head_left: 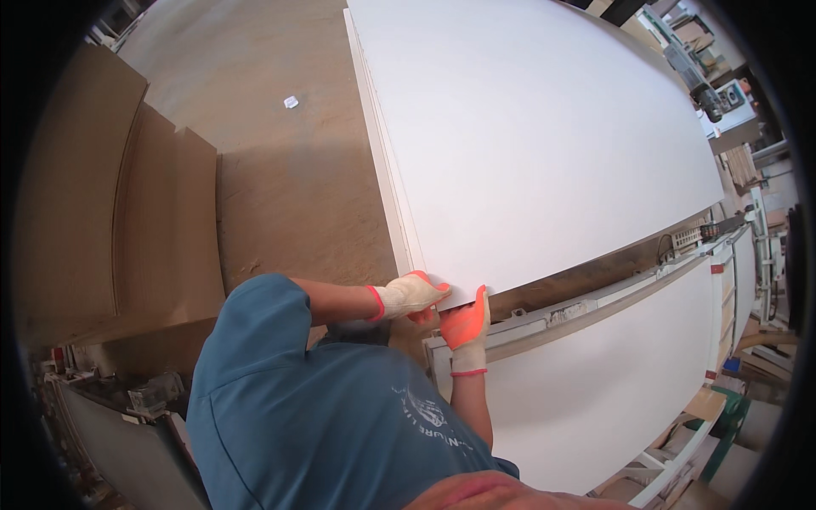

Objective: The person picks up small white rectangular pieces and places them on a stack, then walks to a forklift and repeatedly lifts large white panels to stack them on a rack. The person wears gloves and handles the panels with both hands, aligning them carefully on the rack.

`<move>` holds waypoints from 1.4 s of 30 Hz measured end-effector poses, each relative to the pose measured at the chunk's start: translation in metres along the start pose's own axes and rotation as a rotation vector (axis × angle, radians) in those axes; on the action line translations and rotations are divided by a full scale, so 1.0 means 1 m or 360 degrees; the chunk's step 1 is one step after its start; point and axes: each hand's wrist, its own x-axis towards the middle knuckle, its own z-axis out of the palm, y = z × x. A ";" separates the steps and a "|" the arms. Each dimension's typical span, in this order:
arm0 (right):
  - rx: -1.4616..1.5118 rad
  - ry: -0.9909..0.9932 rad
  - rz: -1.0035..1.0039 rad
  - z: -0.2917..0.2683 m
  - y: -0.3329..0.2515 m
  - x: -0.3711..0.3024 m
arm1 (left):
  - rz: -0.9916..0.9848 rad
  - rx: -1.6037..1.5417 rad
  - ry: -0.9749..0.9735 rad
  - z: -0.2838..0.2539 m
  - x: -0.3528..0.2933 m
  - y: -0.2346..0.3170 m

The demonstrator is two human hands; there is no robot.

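A large white panel (pixel 544 144) lies on top of a stack, with other board edges (pixel 387 153) showing along its left side. At its near left corner, my left hand (pixel 412 295), in a cream work glove with orange fingers, is closed on the panel, thumb over the top. Just to the right, my right hand (pixel 466 323) in a matching glove grips the near edge, palm up, with its thumb on the top face. Its other fingers are hidden beneath the panel.
Brown boards (pixel 161 195) stand in a stack at the left. Another white panel (pixel 603 365) lies on a framed bench at the right, past a narrow gap. A small white scrap (pixel 291 102) is on the concrete floor (pixel 280 170). Machinery (pixel 697 85) stands at the far right.
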 end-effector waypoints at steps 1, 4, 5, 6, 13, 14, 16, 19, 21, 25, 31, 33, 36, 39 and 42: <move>-0.0103 0.0066 -0.0030 0.004 0.003 0.003 | 0.0027 -0.0060 -0.0021 0.004 0.004 -0.008; -0.0442 0.0232 -0.0156 0.010 0.008 0.012 | 0.0001 -0.0549 -0.0283 0.008 0.019 -0.036; -0.0438 0.0286 -0.0137 0.011 0.009 0.015 | -0.0023 -0.0717 -0.0465 0.009 0.023 -0.045; -0.0458 0.0388 -0.0170 0.012 0.010 0.017 | -0.0109 -0.0768 -0.0489 0.013 0.029 -0.048; -0.0701 0.0342 -0.0448 0.047 0.004 -0.018 | 0.0409 -0.0473 -0.0244 0.039 0.014 -0.040; -0.0676 0.0337 -0.0359 0.050 -0.002 -0.028 | 0.0488 -0.0546 -0.0298 0.043 0.007 -0.037; -0.0677 0.0350 -0.0376 0.042 -0.005 -0.045 | 0.0587 -0.0540 -0.0449 0.053 -0.004 -0.039; -0.0627 0.0534 -0.0680 0.005 0.002 -0.064 | 0.0425 -0.0574 -0.0751 0.077 -0.002 -0.059; -0.0509 0.0846 -0.0750 -0.029 0.018 -0.075 | 0.0376 -0.0389 -0.0887 0.095 0.011 -0.085; -0.0515 0.0733 -0.0998 -0.084 0.051 -0.142 | 0.0293 -0.0378 -0.1161 0.156 0.021 -0.153; -0.0296 0.1195 -0.1056 -0.127 0.133 -0.225 | 0.0109 -0.0191 -0.1177 0.183 -0.025 -0.265; -0.0228 0.1171 -0.0996 -0.131 0.182 -0.243 | 0.0129 -0.0266 -0.1173 0.166 -0.049 -0.308; -0.0262 0.1287 -0.0904 -0.122 0.254 -0.257 | 0.0095 -0.0081 -0.1301 0.112 -0.072 -0.360; -0.0441 0.1384 -0.0724 -0.092 0.319 -0.255 | 0.0281 0.0035 -0.1293 0.045 -0.090 -0.395; -0.0404 0.1250 -0.0564 -0.052 0.373 -0.244 | 0.0400 0.0025 -0.1205 -0.031 -0.108 -0.418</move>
